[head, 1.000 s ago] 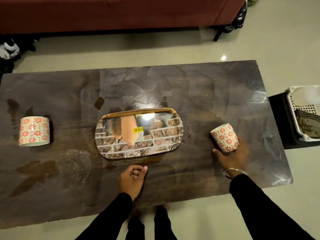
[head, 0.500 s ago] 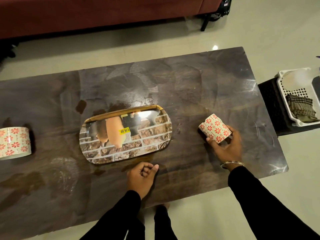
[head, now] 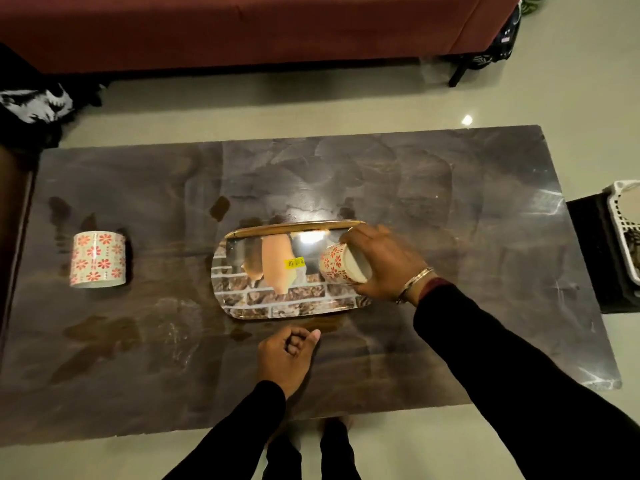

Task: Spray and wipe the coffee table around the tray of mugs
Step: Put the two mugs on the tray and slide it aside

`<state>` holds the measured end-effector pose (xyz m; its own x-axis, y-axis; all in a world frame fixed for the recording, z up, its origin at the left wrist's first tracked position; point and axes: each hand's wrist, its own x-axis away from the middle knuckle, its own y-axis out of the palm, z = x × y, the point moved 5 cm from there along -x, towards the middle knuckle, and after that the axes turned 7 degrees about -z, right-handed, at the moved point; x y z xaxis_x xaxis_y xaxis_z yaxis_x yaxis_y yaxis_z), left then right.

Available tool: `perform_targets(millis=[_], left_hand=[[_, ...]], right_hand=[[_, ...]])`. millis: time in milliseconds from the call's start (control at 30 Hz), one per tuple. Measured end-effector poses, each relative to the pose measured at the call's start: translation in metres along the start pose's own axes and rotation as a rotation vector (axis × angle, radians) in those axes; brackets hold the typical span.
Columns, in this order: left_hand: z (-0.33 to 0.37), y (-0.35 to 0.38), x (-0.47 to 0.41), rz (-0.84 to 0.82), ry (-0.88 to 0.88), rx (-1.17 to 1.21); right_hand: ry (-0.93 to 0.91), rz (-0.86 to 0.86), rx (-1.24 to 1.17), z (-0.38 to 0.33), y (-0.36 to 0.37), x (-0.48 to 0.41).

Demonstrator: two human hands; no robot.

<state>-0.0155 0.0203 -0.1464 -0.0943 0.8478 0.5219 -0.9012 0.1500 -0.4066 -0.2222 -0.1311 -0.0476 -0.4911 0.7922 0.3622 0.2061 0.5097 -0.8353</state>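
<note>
far left: black-and-white patterned cloth heaped on the floor off the table's far left corner; dark red upholstered sofa along the far side
table: dark brown marble-look coffee table; glossy top; darker wet-looking patches on its left half, one more by the tray's far left corner
left mug: white cylindrical mug with red flower print; upright on the table's left part; well apart from the tray
tray: oblong mirror-finish tray with brick-pattern print and gold far rim; flat on the table's middle; small yellow price sticker near its centre
left hand: left hand over the table just in front of the tray's near edge; fingers curled into a fist, nothing inside; clear of the tray
held mug: second red-flower white mug; tilted, flowered wall to the left, plain pale end toward the palm; over the tray's right end; cannot tell if it touches the tray
right hand: right hand wrapped round the second mug from the right; silver bangle at the wrist
far right: white perforated plastic basket on a dark low stand just beside the table's right end; cut by the frame edge
</note>
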Motion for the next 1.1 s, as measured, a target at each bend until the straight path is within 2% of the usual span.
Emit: perform_targets(millis=[167, 300, 400, 500, 533, 567, 600, 667, 733, 800, 900, 1000, 1100], left_hand=[[-0.021, -0.019, 0.004, 0.028, -0.024, 0.018], [-0.036, -0.03, 0.005, 0.062, -0.046, 0.034], [-0.034, -0.033, 0.005, 0.083, -0.048, 0.059], [-0.013, -0.029, 0.001, 0.066, 0.001, 0.119], [-0.004, -0.026, -0.001, 0.061, 0.021, 0.152], [0.006, -0.023, -0.004, 0.059, 0.037, 0.192], [0.015, -0.02, -0.006, 0.056, 0.057, 0.248], [0.038, -0.011, -0.013, -0.031, 0.12, 0.424], [0.061, -0.001, -0.024, -0.165, 0.194, 0.516], [0.084, 0.003, -0.035, -0.212, 0.29, 0.409], [0.098, 0.008, -0.059, -0.163, 0.415, 0.11], [0.094, 0.019, -0.079, -0.226, 0.412, 0.051], [0.092, 0.025, -0.092, -0.248, 0.421, 0.023]], right_hand=[[0.054, -0.039, 0.175, -0.012, 0.004, -0.028], [0.057, -0.001, 0.067, -0.011, 0.006, -0.028], [0.161, 0.169, -0.388, 0.003, 0.002, -0.01], [0.237, 0.468, -1.283, 0.014, 0.026, 0.013], [0.25, 0.508, -1.561, 0.015, 0.039, 0.017], [0.247, 0.477, -1.756, 0.013, 0.052, 0.018], [0.246, 0.409, -1.838, 0.01, 0.062, 0.017], [0.262, 0.319, -1.734, 0.009, 0.072, 0.016], [0.284, 0.32, -1.395, 0.012, 0.077, 0.015], [0.253, 0.379, -1.139, 0.013, 0.078, 0.014], [0.199, 0.501, -0.985, 0.015, 0.073, 0.008], [0.183, 0.558, -0.908, 0.021, 0.073, -0.002], [0.226, 0.537, -0.844, 0.031, 0.078, -0.009]])
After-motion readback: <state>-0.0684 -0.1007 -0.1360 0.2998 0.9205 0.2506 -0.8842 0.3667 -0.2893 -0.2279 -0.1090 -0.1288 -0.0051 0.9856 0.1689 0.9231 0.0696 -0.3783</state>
